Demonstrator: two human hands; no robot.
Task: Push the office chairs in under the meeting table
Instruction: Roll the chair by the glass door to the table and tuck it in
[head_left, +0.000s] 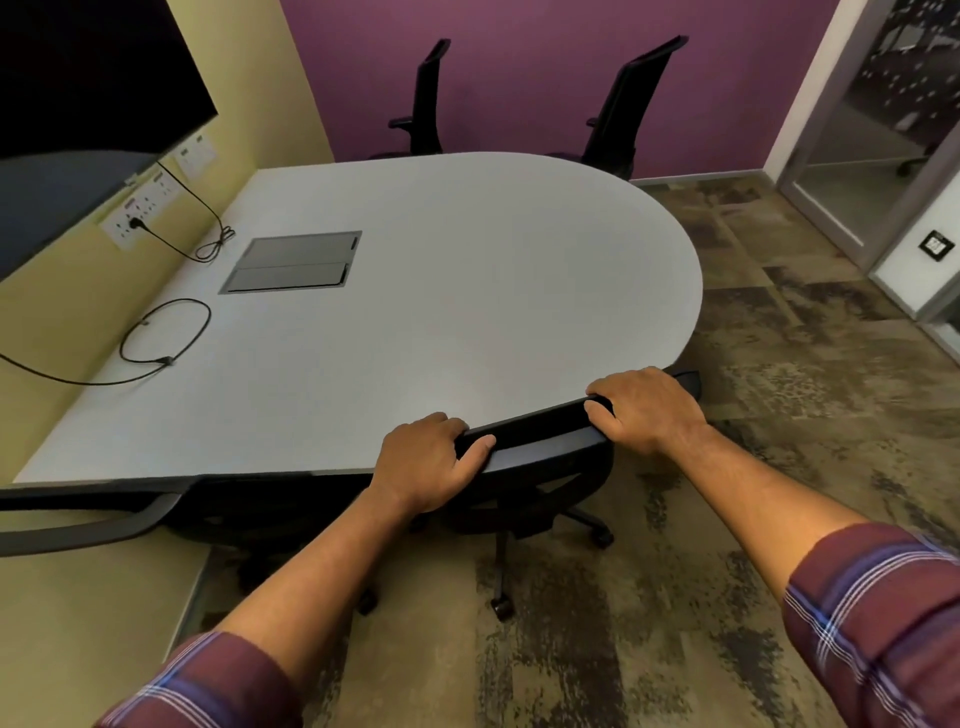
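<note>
A person's two bare forearms, in rolled plaid sleeves (878, 618), reached forward over a patterned carpet (789, 374) toward a pale grey meeting table (467, 270) with a rounded end. Both hands gripped the top edge of a black office chair's backrest (535, 434), which stood right against the near edge of the table. The left hand (428, 462) was closed over the left part of the backrest, fingers curled over the top and thumb along the near face. The right hand (647, 408) was closed over the right part in the same way. The chair's wheeled base (501, 605) showed below the table edge. A second dark chair (88, 512) sat at the near left, tucked against the table. Two more black chairs (426, 98) (626, 104) stood at the far side, before a purple wall. A grey cable hatch (293, 262) was set into the tabletop, and black cables (156, 338) lay near the left wall.
</note>
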